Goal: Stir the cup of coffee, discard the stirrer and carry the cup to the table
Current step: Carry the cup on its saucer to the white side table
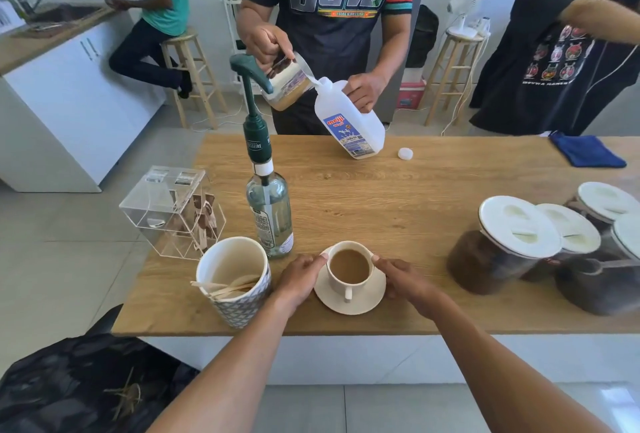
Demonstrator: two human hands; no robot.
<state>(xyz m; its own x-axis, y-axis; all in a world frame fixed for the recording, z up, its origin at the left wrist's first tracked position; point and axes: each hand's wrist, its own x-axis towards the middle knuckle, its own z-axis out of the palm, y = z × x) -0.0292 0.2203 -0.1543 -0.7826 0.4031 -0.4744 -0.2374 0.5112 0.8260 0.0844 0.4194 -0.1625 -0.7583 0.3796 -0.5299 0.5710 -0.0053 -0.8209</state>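
Observation:
A cream cup (349, 286) full of milky coffee stands on a matching saucer (349, 304) near the front edge of the wooden counter (415, 197). No stirrer is in the cup. My left hand (300, 280) touches the saucer's left rim and the cup's side. My right hand (403, 276) touches the right side in the same way. A patterned paper cup (235, 280) to the left holds several wooden stirrers (225, 289). A black bin bag (86, 384) with used stirrers lies on the floor at lower left.
A syrup pump bottle (268, 211) stands just behind the cup, and a clear acrylic box (173, 211) to its left. Lidded coffee jars (512, 245) crowd the right. Across the counter a person pours from a milk jug (349, 121) into a pitcher (287, 82). Other people stand at left and right.

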